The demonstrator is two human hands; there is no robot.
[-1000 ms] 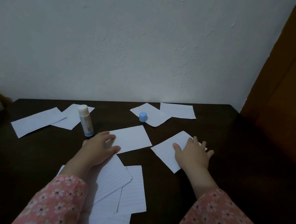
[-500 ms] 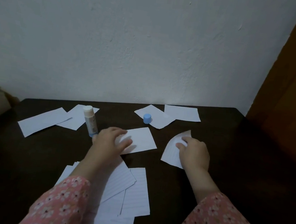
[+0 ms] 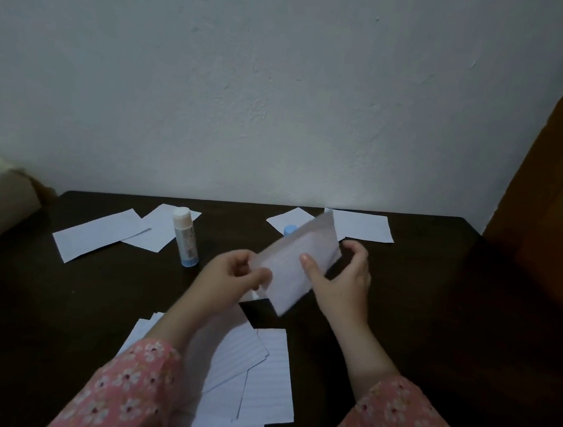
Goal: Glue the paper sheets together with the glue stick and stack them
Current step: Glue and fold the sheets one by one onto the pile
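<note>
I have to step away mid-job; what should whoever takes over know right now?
Left hand and right hand both pinch one raised sheet above the table.
The glue stick stands uncapped at back left; its blue cap sits on a far sheet.
Loose lined sheets overlap near the front; two more sheets lie at far left.
Done: cap off, one sheet picked up.
Left: whether any glue is on it cannot be told; glue, join and stack.

Dim, bluish, grainy pic w/ soft motion blur on raised paper sheet [image 3: 294, 266], dark corners.
</note>
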